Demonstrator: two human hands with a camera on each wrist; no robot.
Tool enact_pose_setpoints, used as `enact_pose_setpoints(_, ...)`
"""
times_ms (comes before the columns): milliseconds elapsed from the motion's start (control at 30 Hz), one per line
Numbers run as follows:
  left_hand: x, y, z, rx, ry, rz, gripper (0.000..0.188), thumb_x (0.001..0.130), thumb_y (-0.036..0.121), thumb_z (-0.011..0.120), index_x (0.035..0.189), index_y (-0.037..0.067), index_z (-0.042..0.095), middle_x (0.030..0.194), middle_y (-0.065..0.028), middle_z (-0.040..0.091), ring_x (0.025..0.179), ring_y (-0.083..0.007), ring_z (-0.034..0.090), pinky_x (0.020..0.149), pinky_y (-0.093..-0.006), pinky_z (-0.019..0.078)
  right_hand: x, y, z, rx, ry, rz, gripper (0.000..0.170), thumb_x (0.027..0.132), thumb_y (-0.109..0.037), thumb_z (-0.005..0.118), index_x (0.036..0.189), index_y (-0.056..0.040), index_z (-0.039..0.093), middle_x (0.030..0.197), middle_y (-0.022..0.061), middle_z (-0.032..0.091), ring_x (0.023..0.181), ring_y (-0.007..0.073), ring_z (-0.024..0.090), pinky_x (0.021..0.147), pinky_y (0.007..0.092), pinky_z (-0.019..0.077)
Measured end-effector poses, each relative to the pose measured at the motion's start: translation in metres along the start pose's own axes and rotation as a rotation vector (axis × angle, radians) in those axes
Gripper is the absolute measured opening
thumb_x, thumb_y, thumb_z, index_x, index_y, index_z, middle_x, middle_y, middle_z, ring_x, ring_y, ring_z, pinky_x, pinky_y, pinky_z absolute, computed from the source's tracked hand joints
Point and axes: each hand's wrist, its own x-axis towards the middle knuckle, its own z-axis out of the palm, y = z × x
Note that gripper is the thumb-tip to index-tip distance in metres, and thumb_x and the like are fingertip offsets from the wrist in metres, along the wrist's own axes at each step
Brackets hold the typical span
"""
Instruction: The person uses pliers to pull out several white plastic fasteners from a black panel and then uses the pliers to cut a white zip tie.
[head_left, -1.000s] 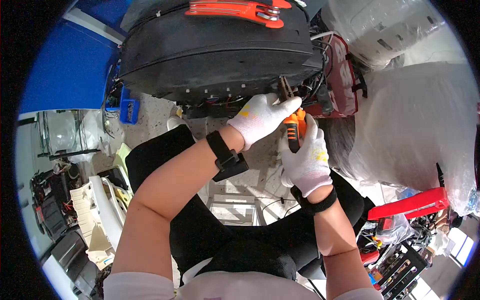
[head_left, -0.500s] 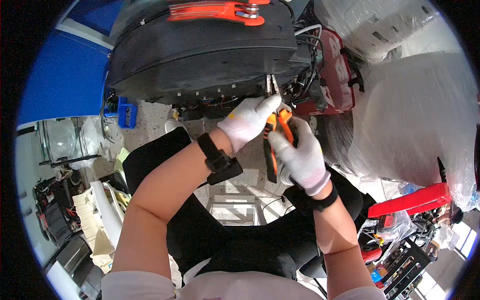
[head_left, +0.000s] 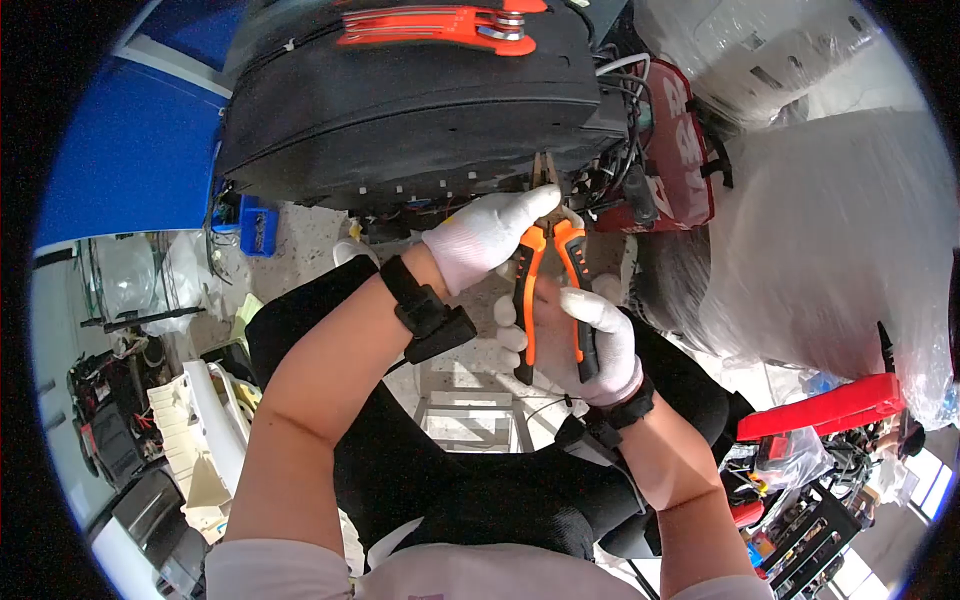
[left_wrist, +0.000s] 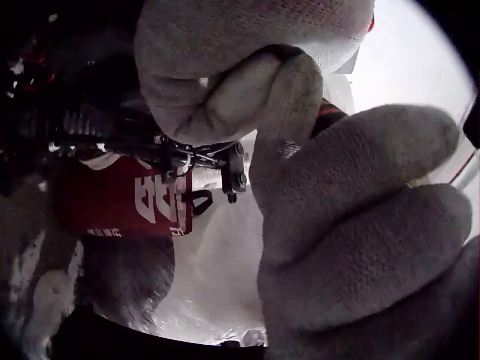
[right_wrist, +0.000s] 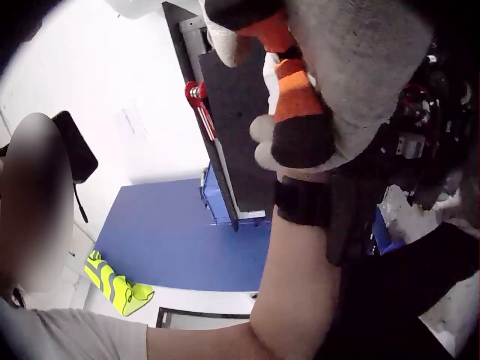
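Observation:
Pliers with orange and black handles (head_left: 530, 310) stand with their handles spread and their jaws pointing up at the lower edge of a large black shell (head_left: 420, 130). My gloved left hand (head_left: 480, 238) holds them near the pivot, thumb across it. Lower down, my gloved right hand (head_left: 612, 350) is wrapped about the handles, thumb on the right one and fingertips beside the left one. What the jaw tips touch cannot be told. In the right wrist view a black-and-orange handle (right_wrist: 301, 124) lies against a glove. Curled glove fingers (left_wrist: 360, 225) fill much of the left wrist view.
A red folding tool set (head_left: 430, 25) lies on the shell. Cables (head_left: 610, 165) and a red bag (head_left: 680, 150) are at its right, beside plastic-wrapped bundles (head_left: 830, 220). A blue bin (head_left: 258, 230) stands at the left; a red case (head_left: 820, 408) lies at lower right.
The handles have spread apart. My right hand has shifted lower and turned, its palm now showing. My left hand remains near the pivot, and the view has shifted slightly.

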Motion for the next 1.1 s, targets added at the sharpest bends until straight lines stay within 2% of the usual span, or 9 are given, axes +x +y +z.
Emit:
enact_pose_setpoints(67, -0.003, 0.014, 0.003, -0.040, 0.023, -0.064, 0.050, 0.095, 0.043, 0.037, 0.104, 0.002, 0.064, 0.099, -0.0049, 0.065, 0.092, -0.0130, 0.056, 0.090, -0.0267, 0.0394, 0.001, -0.004, -0.003, -0.344, 0.235, 0.069, 0.045, 0.083, -0.029, 0.058, 0.118, -0.0018, 0.045, 0.095, 0.0126, 0.058, 0.080, 0.0222, 0.057, 0.071, 0.0390, 0.0486)
enact_pose_setpoints(100, -0.004, 0.016, 0.002, 0.123, 0.109, -0.064, 0.050, 0.095, 0.044, 0.039, 0.102, 0.002, 0.064, 0.095, -0.0051, 0.065, 0.088, -0.0131, 0.055, 0.087, -0.0274, 0.0402, 0.003, -0.004, 0.004, -0.737, 0.435, -0.038, 0.039, 0.083, -0.023, 0.061, 0.112, -0.0016, 0.047, 0.083, 0.0113, 0.060, 0.075, 0.0180, 0.059, 0.067, 0.0298, 0.0476)
enact_pose_setpoints(133, -0.005, 0.017, 0.002, 0.287, 0.197, -0.066, 0.050, 0.094, 0.045, 0.041, 0.100, 0.002, 0.064, 0.091, -0.0052, 0.065, 0.084, -0.0133, 0.055, 0.083, -0.0281, 0.0411, 0.001, -0.008, 0.014, -1.271, 0.671, -0.004, 0.044, 0.082, -0.020, 0.062, 0.116, -0.0001, 0.043, 0.085, 0.0158, 0.059, 0.079, 0.0251, 0.061, 0.070, 0.0348, 0.0476)
enact_pose_setpoints(200, -0.007, 0.014, 0.005, 0.131, 0.192, -0.069, 0.052, 0.092, 0.048, 0.043, 0.096, -0.001, 0.062, 0.082, -0.0070, 0.063, 0.076, -0.0148, 0.051, 0.077, -0.0303, 0.0413, 0.004, -0.014, 0.002, -1.785, 0.727, -0.231, 0.056, 0.079, -0.021, 0.062, 0.123, 0.0019, 0.036, 0.093, 0.0227, 0.056, 0.088, 0.0358, 0.060, 0.077, 0.0418, 0.0469)
enact_pose_setpoints(267, -0.004, 0.011, 0.005, 0.339, 0.063, 0.009, 0.055, 0.091, 0.050, 0.044, 0.090, -0.003, 0.060, 0.076, -0.0104, 0.060, 0.072, -0.0163, 0.049, 0.072, -0.0327, 0.0415, -0.001, -0.020, -0.004, -2.071, 0.827, -0.326, 0.070, 0.076, -0.025, 0.063, 0.132, 0.0009, 0.029, 0.108, 0.0275, 0.051, 0.097, 0.0424, 0.054, 0.083, 0.0460, 0.0457)
enact_pose_setpoints(467, -0.009, 0.024, 0.019, 0.254, 0.167, -0.082, 0.055, 0.089, 0.049, 0.048, 0.089, -0.004, 0.062, 0.078, -0.0131, 0.062, 0.072, -0.0148, 0.051, 0.072, -0.0323, 0.0431, -0.002, -0.015, 0.006, -2.159, 0.982, -0.278, 0.075, 0.074, -0.025, 0.064, 0.135, 0.0002, 0.028, 0.108, 0.0270, 0.051, 0.099, 0.0421, 0.054, 0.084, 0.0452, 0.0454)
enact_pose_setpoints(733, -0.005, 0.025, 0.024, 0.204, 0.261, -0.053, 0.050, 0.085, 0.044, 0.057, 0.097, -0.004, 0.063, 0.086, -0.0124, 0.065, 0.081, -0.0160, 0.058, 0.077, -0.0308, 0.0447, -0.007, -0.024, 0.004, -1.736, 0.666, -0.174, 0.069, 0.071, -0.016, 0.058, 0.133, 0.0028, 0.033, 0.094, 0.0275, 0.059, 0.094, 0.0403, 0.059, 0.081, 0.0375, 0.0454)
enact_pose_setpoints(900, -0.010, 0.024, 0.022, 0.195, 0.260, -0.055, 0.053, 0.080, 0.045, 0.063, 0.096, -0.006, 0.062, 0.088, -0.0143, 0.066, 0.081, -0.0192, 0.061, 0.076, -0.0300, 0.0458, -0.009, -0.030, 0.007, -1.477, 0.618, -0.051, 0.041, 0.073, -0.016, 0.057, 0.108, 0.0051, 0.053, 0.070, 0.0138, 0.059, 0.066, 0.0224, 0.061, 0.063, 0.0311, 0.0465)
enact_pose_setpoints(1100, -0.019, 0.018, 0.015, 0.278, 0.238, -0.006, 0.050, 0.081, 0.042, 0.064, 0.093, -0.006, 0.062, 0.082, -0.0146, 0.066, 0.076, -0.0205, 0.062, 0.073, -0.0296, 0.0468, -0.016, -0.029, -0.009, -1.056, 0.499, 0.095, 0.034, 0.073, -0.012, 0.055, 0.104, 0.0023, 0.056, 0.072, 0.0030, 0.055, 0.065, 0.0108, 0.051, 0.060, 0.0247, 0.0417)
